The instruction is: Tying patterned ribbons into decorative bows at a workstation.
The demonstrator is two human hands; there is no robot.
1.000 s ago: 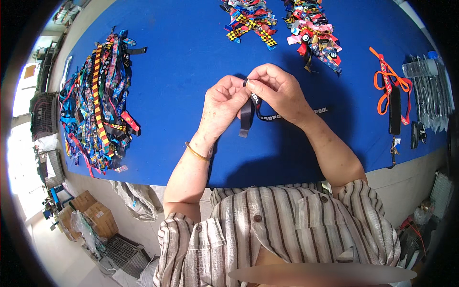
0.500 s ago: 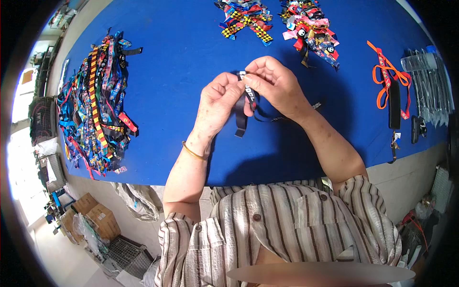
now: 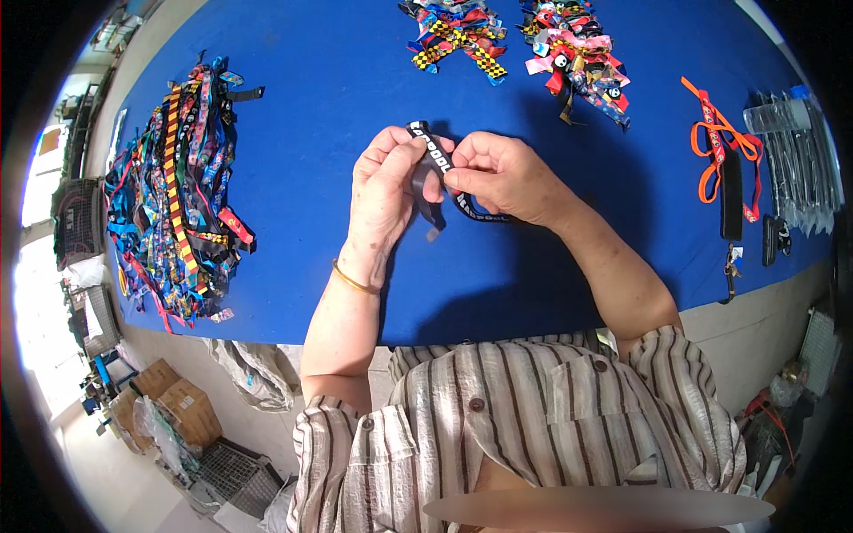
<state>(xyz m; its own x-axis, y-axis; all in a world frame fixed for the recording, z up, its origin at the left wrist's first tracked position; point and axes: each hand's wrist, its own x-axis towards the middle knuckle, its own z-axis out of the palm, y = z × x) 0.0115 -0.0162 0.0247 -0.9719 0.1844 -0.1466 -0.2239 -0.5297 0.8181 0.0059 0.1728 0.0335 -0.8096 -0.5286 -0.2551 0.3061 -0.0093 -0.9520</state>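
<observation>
A black printed ribbon strap (image 3: 434, 156) with white lettering is stretched between my two hands above the blue table (image 3: 311, 151). My left hand (image 3: 384, 176) pinches its upper part between thumb and fingers. Just right of it, my right hand (image 3: 511, 178) pinches the strap lower down. One loose end hangs below my left fingers, while another length passes beneath my right hand, which partly hides it. A gold bangle (image 3: 354, 278) circles my left wrist.
A thick bundle of colourful straps (image 3: 182, 195) lies at the left. Two piles of knotted ribbons, one with yellow-black checks (image 3: 458, 40) and one with pink (image 3: 577, 58), lie at the far side. To the right are an orange-red lanyard (image 3: 715, 133) and clear plastic sleeves (image 3: 800, 160).
My left hand has moved slightly left. My right hand has slid down along the strap, so the hands are farther apart and more lettering shows between them.
</observation>
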